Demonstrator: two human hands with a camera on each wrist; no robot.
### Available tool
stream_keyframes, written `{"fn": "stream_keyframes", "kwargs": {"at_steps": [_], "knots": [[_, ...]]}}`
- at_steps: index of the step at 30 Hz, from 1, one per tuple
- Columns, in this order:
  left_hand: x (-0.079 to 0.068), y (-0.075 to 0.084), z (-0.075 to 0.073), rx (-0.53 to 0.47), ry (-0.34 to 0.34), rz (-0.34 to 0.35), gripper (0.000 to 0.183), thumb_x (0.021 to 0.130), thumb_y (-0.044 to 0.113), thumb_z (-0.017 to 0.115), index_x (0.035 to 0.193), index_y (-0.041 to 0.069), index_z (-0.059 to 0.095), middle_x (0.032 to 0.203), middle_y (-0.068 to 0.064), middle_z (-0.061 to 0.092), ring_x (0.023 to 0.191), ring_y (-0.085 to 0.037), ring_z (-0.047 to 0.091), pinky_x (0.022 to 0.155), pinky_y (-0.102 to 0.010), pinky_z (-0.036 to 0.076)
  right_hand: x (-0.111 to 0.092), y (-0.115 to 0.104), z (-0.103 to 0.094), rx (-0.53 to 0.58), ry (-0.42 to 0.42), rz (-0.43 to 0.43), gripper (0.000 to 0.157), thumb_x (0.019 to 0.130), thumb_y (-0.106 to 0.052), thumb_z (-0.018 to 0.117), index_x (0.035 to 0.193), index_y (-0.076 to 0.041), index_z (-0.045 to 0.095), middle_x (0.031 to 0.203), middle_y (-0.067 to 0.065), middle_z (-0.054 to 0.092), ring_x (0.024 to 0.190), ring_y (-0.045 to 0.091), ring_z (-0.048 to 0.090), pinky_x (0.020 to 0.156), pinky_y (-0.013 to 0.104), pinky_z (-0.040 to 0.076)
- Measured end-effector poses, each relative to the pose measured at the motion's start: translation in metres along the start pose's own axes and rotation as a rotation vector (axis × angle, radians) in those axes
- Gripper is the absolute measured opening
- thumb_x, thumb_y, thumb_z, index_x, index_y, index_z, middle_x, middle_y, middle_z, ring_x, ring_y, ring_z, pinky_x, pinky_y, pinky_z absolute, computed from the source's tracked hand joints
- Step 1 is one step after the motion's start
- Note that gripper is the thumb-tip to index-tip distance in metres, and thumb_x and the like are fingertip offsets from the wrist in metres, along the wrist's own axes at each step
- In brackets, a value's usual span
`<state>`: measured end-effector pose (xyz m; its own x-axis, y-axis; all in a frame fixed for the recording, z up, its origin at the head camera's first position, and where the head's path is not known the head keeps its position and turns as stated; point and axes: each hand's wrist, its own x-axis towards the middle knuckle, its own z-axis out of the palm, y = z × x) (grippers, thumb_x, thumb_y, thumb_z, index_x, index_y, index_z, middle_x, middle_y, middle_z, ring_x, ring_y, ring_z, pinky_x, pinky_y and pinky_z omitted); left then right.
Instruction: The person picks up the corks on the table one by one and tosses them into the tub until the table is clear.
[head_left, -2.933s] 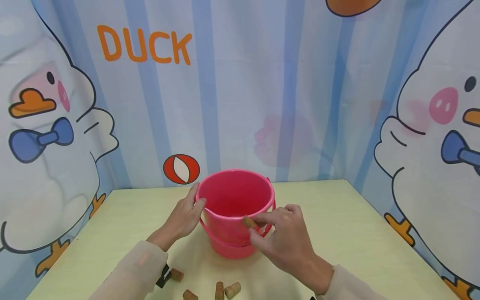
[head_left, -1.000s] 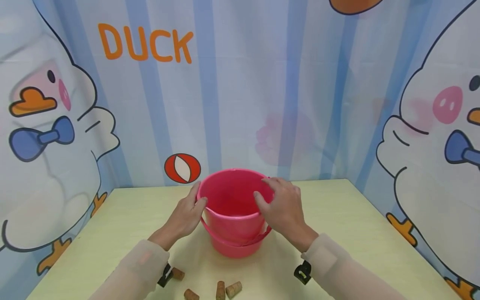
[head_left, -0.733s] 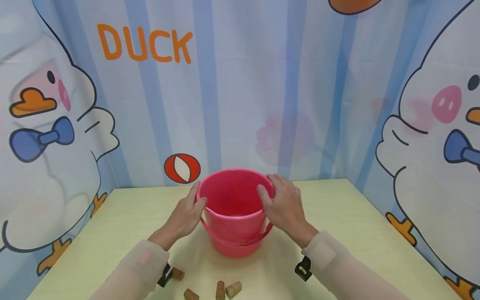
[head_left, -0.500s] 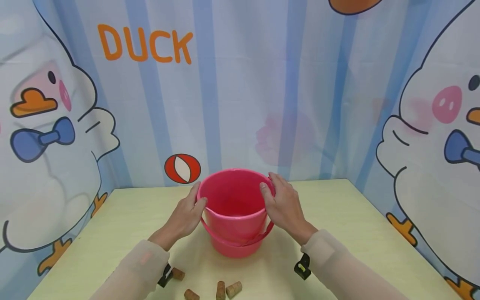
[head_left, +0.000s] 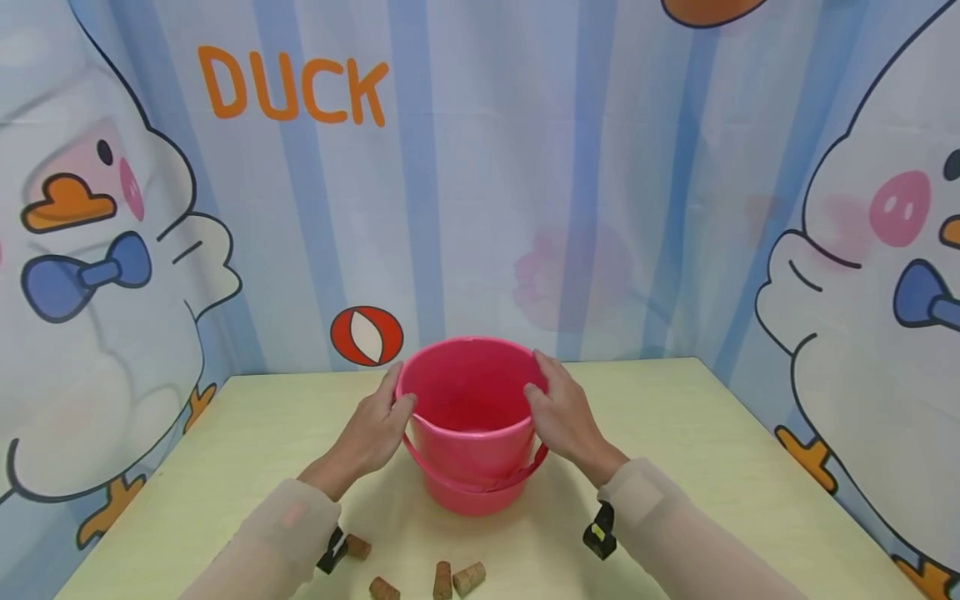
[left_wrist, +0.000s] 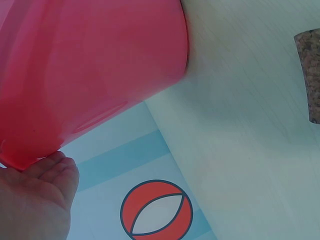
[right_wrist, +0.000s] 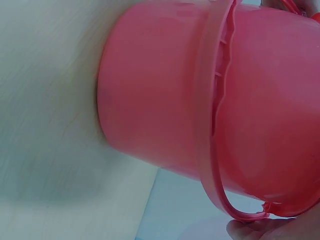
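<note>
A pink bucket [head_left: 468, 457] stands upright on the table, its handle [right_wrist: 206, 115] hanging down across the front. My left hand [head_left: 372, 431] holds the rim on the left side, thumb over the edge and fingers outside against the wall. On the opposite side my right hand [head_left: 564, 414] grips the rim in the same way, thumb at the inner edge. The bucket's bottom inside is mostly hidden by the front wall, and no cork shows in it. Several corks lie on the table nearer to me, among them a pale cork [head_left: 469, 578] and a darker cork [head_left: 442, 580].
Another cork [head_left: 357, 547] lies by my left sleeve, and one more cork [head_left: 384, 588] is cut by the lower frame edge. The pale yellow table [head_left: 645, 450] ends at a blue striped curtain [head_left: 487, 167] with printed ducks. Black wrist straps show at both cuffs.
Earlier my right hand pinched a cork in front of the bucket. It then reached over the rim without a visible cork and settled on the right rim. My left hand stayed in place.
</note>
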<state>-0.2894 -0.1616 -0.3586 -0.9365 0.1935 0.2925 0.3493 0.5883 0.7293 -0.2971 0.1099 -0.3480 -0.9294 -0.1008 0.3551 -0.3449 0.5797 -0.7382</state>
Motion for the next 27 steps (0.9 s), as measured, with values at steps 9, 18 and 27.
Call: {"fn": "stream_keyframes", "kwargs": {"at_steps": [9, 18, 27], "knots": [[0.000, 0.000, 0.001, -0.007, 0.004, -0.006, 0.066, 0.107, 0.025, 0.042, 0.164, 0.007, 0.014, 0.159, -0.015, 0.040, 0.139, -0.037, 0.044, 0.101, -0.055, 0.052, 0.001, -0.002, 0.001, -0.018, -0.004, -0.014, 0.060, 0.101, -0.013, 0.039, 0.158, 0.004, 0.030, 0.164, 0.020, 0.031, 0.152, 0.037, 0.026, 0.123, 0.055, 0.023], [-0.004, -0.004, 0.002, -0.024, 0.028, 0.002, 0.068, 0.108, 0.033, 0.044, 0.164, 0.007, 0.014, 0.159, -0.015, 0.041, 0.141, -0.037, 0.043, 0.102, -0.055, 0.051, 0.001, -0.001, 0.001, -0.035, -0.016, -0.011, 0.061, 0.100, -0.011, 0.037, 0.159, 0.004, 0.028, 0.164, 0.020, 0.030, 0.152, 0.038, 0.027, 0.122, 0.056, 0.024], [-0.016, -0.015, -0.001, 0.011, 0.069, 0.038, 0.060, 0.111, 0.042, 0.037, 0.159, 0.007, 0.030, 0.137, -0.012, 0.061, 0.125, -0.032, 0.057, 0.103, -0.056, 0.050, 0.001, -0.002, 0.000, -0.043, -0.024, -0.005, 0.062, 0.100, -0.010, 0.037, 0.159, 0.004, 0.027, 0.164, 0.020, 0.029, 0.152, 0.039, 0.026, 0.122, 0.057, 0.025]]}}
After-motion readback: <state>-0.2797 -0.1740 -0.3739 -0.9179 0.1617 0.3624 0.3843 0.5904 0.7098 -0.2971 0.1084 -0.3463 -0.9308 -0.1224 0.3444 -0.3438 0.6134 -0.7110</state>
